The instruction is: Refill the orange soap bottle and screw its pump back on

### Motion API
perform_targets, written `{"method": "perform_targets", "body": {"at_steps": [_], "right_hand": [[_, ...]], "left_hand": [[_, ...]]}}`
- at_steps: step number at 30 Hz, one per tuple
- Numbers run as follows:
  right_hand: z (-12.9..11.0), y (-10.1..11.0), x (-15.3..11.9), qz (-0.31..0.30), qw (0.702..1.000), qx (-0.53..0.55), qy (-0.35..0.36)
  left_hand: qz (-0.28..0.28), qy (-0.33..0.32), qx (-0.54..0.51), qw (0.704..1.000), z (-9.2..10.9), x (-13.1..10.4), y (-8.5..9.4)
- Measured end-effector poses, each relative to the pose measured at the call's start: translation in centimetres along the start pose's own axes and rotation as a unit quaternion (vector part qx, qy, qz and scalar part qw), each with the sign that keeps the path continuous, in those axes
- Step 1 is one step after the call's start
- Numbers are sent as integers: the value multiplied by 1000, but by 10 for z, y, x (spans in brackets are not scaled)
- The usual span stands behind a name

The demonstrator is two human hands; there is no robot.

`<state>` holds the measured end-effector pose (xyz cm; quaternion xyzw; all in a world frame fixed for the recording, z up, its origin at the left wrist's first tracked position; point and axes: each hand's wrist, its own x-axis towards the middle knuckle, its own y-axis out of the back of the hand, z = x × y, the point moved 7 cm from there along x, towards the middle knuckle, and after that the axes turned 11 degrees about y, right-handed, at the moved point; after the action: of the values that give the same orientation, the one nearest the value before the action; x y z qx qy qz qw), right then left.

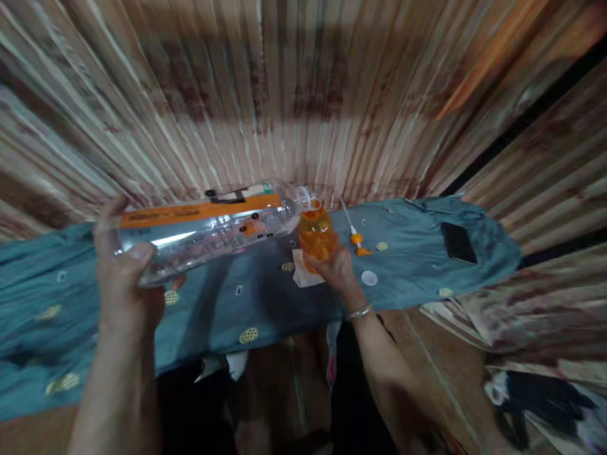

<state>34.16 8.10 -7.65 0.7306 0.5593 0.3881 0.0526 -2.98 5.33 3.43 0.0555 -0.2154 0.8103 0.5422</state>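
Note:
My left hand is wrapped round the base of a large clear plastic bottle with an orange label. The bottle is tipped nearly flat, its open neck pointing right. That neck meets the mouth of a small orange see-through bottle, which my right hand grips low on its side. Whether liquid is flowing I cannot tell. A white paper piece lies under the small bottle. Just right of it rest an orange pump top with a long white tube and a round white cap.
A teal patterned cloth covers the narrow table. A black phone lies toward its right end. Behind hangs a striped curtain. Dark clothes are heaped on the floor at the lower right.

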Motion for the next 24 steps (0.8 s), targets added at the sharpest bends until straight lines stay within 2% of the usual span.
{"method": "perform_targets", "body": {"at_steps": [3,6,8,17,21,24], "right_hand": [[0,0,-1,-6,1000,8,7],[1,1,0,-8,1000,10,9],[2,1,0,-6,1000,10,7],[1,2,0,-15,1000,1,-10],[-2,3,0,-15,1000,-1,-18],[-2,3,1,-16,1000,-3,-21]], "left_hand": [[-12,3,17,1000,11,-13,-10],[-36,60,50,996,14,-24,-22],[-40,64,46,996,17,-28,-26],[-37,28,29,998,22,-27,-28],[-45,65,46,996,23,-29,-30],[-34,70,44,996,24,-29,-29]]}}
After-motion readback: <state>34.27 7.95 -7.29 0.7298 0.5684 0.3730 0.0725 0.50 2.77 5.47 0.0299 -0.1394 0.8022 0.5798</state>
